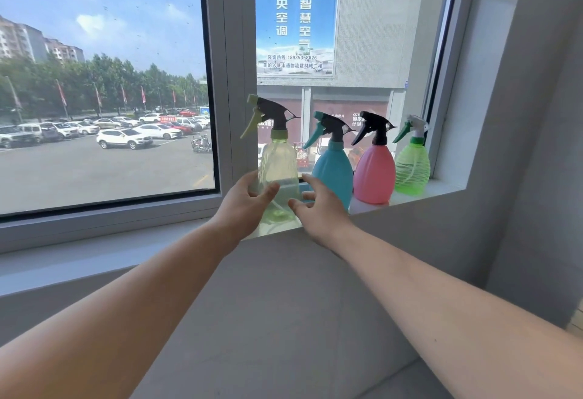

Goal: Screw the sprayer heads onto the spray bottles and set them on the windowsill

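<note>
A clear pale-green spray bottle [279, 162] with a black and green sprayer head stands upright on the white windowsill [410, 196], at the left end of a row. My left hand [244, 206] wraps its lower part from the left, thumb across the front. My right hand [317, 206] hovers just right of the bottle's base with fingers spread; whether it touches the bottle is unclear. To the right stand a teal bottle [334, 165], a pink bottle [374, 171] and a bright green ribbed bottle [412, 165], each with a sprayer head on.
The window frame post [235, 83] rises just left of the clear bottle. A grey wall [520, 146] closes the sill on the right. Below the sill lies a pale grey surface [284, 319].
</note>
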